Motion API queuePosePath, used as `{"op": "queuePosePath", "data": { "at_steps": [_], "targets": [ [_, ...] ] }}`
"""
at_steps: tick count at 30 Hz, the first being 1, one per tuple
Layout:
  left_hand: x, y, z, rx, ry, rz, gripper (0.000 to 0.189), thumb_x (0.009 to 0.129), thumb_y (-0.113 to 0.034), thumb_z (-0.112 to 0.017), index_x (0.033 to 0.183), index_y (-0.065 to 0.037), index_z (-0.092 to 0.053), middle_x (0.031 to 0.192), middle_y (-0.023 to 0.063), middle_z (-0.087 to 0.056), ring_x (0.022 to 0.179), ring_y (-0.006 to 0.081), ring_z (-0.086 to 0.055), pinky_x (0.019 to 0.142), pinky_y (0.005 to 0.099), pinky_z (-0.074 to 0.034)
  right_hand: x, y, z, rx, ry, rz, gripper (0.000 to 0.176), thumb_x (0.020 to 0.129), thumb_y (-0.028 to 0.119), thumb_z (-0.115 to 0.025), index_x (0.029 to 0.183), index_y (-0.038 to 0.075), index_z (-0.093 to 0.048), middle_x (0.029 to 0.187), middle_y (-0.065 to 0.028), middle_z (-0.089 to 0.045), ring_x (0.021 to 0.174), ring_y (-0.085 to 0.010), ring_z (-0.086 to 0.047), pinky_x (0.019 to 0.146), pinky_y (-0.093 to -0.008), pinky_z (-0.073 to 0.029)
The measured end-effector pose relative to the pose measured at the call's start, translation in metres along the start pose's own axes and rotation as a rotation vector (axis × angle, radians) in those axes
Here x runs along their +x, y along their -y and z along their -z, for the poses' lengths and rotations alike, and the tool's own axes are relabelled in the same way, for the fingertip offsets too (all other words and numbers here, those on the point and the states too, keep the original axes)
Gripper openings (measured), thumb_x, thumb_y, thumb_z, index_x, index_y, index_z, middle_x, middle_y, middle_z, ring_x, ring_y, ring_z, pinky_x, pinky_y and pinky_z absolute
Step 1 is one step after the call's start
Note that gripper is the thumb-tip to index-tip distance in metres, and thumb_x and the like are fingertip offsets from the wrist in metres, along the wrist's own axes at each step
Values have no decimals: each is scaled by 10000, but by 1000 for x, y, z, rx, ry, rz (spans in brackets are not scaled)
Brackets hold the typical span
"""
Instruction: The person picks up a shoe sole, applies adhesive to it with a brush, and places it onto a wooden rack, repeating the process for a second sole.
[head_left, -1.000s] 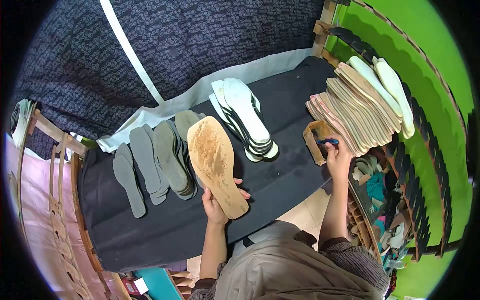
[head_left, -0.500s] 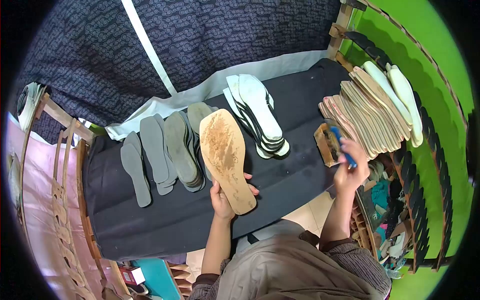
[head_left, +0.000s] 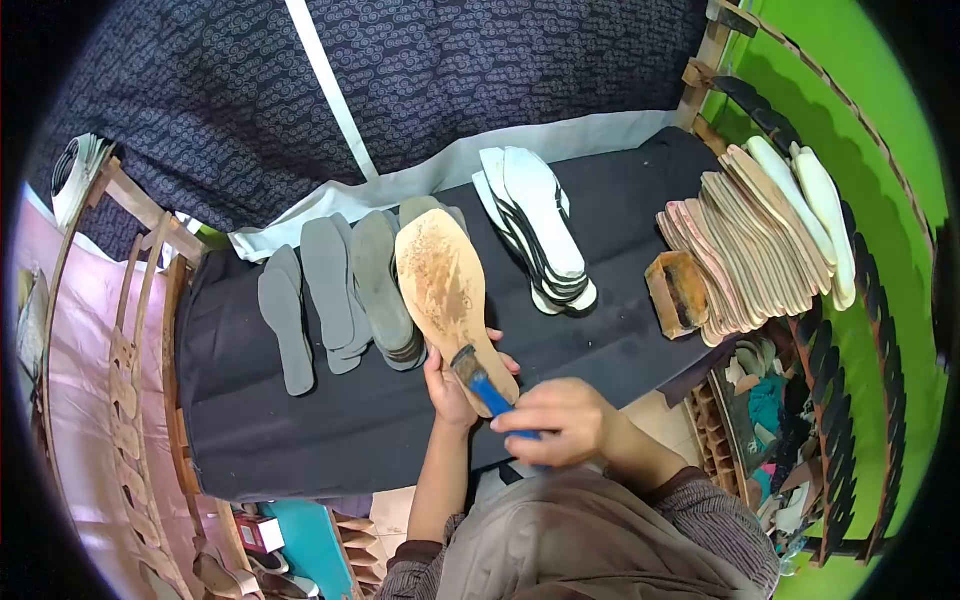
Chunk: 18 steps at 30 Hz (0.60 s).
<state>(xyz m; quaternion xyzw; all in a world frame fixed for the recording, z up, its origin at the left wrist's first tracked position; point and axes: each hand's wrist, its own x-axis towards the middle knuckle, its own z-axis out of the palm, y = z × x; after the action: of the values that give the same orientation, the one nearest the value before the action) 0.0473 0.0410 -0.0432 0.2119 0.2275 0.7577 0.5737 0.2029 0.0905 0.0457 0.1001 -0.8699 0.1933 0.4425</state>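
My left hand point(head_left: 448, 385) grips the heel end of a tan sole point(head_left: 446, 290), holding it up over the black-covered table point(head_left: 300, 430) with its stained face toward me. A blue-handled brush point(head_left: 482, 385) is gripped in my right hand point(head_left: 560, 422), which sits just right of the left hand. The brush's bristle tip rests at the sole's heel end. A small brown glue container point(head_left: 678, 292) stands at the table's right side, away from both hands.
Grey insoles point(head_left: 340, 295) lie fanned on the table's left. A stack of white and black soles point(head_left: 540, 232) sits at the middle back. Several tan soles point(head_left: 760, 240) are stacked at the right. Wooden racks flank both sides; patterned dark fabric hangs behind.
My right hand lifted the brush from the glue container at the right and swung it left to the heel of the sole. The left hand kept holding the sole.
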Motion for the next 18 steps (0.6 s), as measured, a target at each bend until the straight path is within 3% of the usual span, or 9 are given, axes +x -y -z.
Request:
{"op": "queuePosePath", "data": {
  "at_steps": [2,4,5,9,10,13,14,16,18],
  "targets": [
    [3,-2,-2,27,32,-5,616,920,-500,-164,1274,-47,-386,1098,165,-529,771,321,-627,612,407,-535,3,-7,3,-69,-66,1,239,610,109,-745,813,89,-620,942,-114,-648,674,-220,-612,540,-300,-491],
    [7,1,-11,-316,-424,-48,593,926,-483,-161,1254,-54,-405,1086,159,-533,743,304,-629,616,393,-532,7,-12,5,-130,-120,-35,239,602,96,-742,809,85,-623,937,-120,-647,668,-222,-608,539,-301,-489],
    [6,15,20,-93,-264,-68,586,929,-475,-155,1259,-61,-406,1106,158,-538,773,292,-624,668,399,-526,7,-11,2,-82,-109,-30,228,609,94,-733,809,91,-624,941,-118,-646,667,-220,-608,537,-300,-487],
    [4,1,17,-19,189,-40,591,927,-469,-153,1271,-55,-398,1137,159,-539,857,292,-608,749,429,-508,9,1,-6,63,37,-9,191,640,102,-654,828,93,-624,930,-75,-618,687,-223,-595,563,-320,-490],
    [4,2,16,-19,189,-39,591,927,-469,-153,1271,-55,-398,1137,159,-539,857,292,-608,749,429,-508,10,0,-7,63,36,-10,191,640,102,-654,828,93,-624,930,-75,-618,687,-223,-595,563,-320,-490],
    [5,11,8,64,-275,-166,617,918,-506,-163,1160,-10,-439,1057,137,-537,768,291,-619,663,413,-518,14,-10,-4,-123,-128,-67,233,613,98,-650,844,97,-621,956,-55,-613,715,-220,-590,589,-315,-486],
    [4,9,9,65,-275,-166,617,918,-506,-163,1160,-10,-439,1057,137,-537,768,291,-619,663,413,-518,14,-9,-5,-124,-129,-67,233,613,98,-650,844,97,-621,956,-55,-613,715,-220,-590,589,-315,-486],
    [2,4,11,-12,44,34,623,914,-517,-161,1187,-22,-423,1060,129,-532,787,288,-613,679,420,-514,13,-3,-7,36,31,-9,249,605,93,-649,852,97,-621,966,-53,-611,723,-218,-586,586,-317,-481],
    [1,1,5,-36,33,47,631,913,-528,-157,1197,-26,-413,1051,130,-527,786,290,-609,680,423,-513,12,-3,-9,112,67,-4,255,607,87,-653,859,95,-617,961,-51,-611,704,-217,-584,577,-314,-475]
  ]
}}
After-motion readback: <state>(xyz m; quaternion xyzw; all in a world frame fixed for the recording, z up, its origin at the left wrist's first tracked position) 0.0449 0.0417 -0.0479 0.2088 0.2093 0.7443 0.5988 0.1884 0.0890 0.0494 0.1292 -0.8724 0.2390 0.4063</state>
